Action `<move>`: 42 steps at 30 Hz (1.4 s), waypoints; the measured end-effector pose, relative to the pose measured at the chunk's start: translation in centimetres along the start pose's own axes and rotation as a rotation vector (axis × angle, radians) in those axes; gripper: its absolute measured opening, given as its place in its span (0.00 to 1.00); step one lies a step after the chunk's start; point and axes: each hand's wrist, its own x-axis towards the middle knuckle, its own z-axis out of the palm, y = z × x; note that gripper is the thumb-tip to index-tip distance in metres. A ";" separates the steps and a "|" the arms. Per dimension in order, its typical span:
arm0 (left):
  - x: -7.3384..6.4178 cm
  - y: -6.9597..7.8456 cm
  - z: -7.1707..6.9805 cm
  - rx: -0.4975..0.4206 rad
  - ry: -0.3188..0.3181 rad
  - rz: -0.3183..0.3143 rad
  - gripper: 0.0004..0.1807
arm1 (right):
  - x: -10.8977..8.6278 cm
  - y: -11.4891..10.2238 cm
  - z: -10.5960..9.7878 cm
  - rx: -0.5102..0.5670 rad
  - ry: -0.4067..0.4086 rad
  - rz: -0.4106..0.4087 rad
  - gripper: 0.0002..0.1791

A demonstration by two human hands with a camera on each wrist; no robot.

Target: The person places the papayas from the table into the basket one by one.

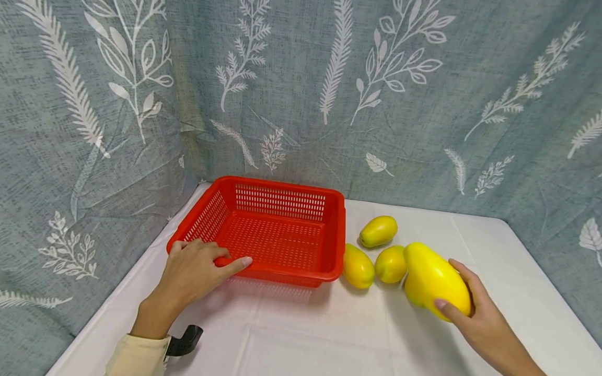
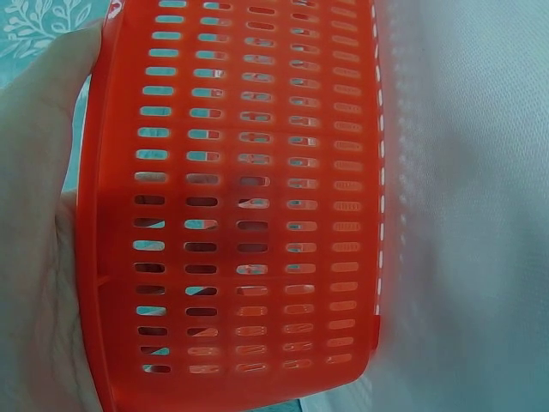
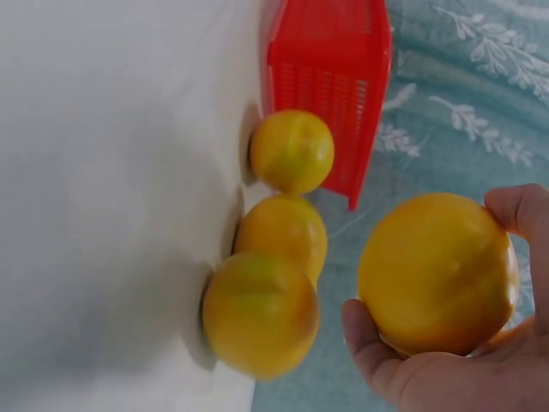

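A red plastic basket (image 1: 282,271) with slotted walls stands on the table, nothing inside it. My left hand (image 1: 199,269) grips its near rim at the left corner, thumb lying along the rim. In the left wrist view that hand (image 2: 43,232) is beside the basket's slotted wall (image 2: 232,279). My right hand (image 1: 484,313) holds a large yellow papaya (image 1: 435,279) above the table, thumb on its near side and fingers around the far side. The right wrist view shows the papaya (image 3: 437,275) between thumb and fingers, its blunt end facing the camera.
Three smaller yellow fruits lie right of the basket: one fruit (image 1: 358,266) against its side, another fruit (image 1: 390,265) partly behind the papaya, a third fruit (image 1: 378,231) farther back. Patterned curtains (image 1: 301,130) enclose the white-covered table (image 1: 320,334).
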 end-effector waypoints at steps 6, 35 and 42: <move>-0.1 0.0 -0.1 -0.008 -0.003 0.000 0.38 | 0.0 -0.9 0.6 0.006 -0.006 -0.029 0.47; 0.1 0.1 -0.3 -0.012 -0.004 -0.015 0.37 | 0.4 -5.3 3.6 0.192 -0.068 -0.127 0.44; 0.2 0.3 -0.5 0.000 0.000 -0.014 0.36 | 0.6 -6.8 4.2 0.241 -0.077 -0.164 0.43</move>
